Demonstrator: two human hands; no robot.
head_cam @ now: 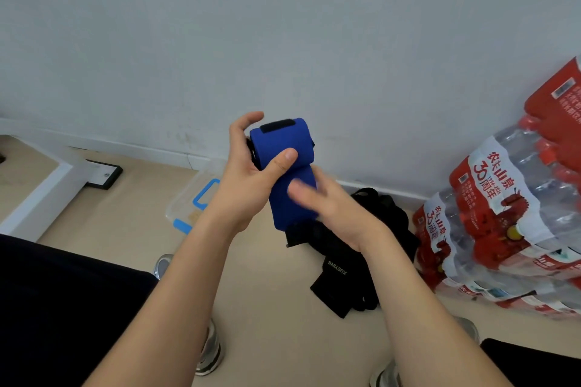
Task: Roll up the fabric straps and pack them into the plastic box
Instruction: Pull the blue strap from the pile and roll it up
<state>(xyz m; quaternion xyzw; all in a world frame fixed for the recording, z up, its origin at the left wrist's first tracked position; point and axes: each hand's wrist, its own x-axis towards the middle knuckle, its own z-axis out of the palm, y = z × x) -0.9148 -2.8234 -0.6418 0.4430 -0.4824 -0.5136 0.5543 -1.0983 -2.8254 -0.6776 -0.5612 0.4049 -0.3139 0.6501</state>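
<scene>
Though in view, right grip (pixel 319 199) unreadably blurred; left grip (pixel 251 176) tight round blue strap (pixel 281 141); box (pixel 184 202) half-hidden.

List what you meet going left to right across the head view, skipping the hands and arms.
white frame → black plate → plastic box → blue strap → black straps → bottled-water packs

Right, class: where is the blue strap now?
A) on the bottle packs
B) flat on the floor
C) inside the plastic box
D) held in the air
D: the left hand grips the partly rolled blue strap above the floor, right hand at its tail.
</scene>
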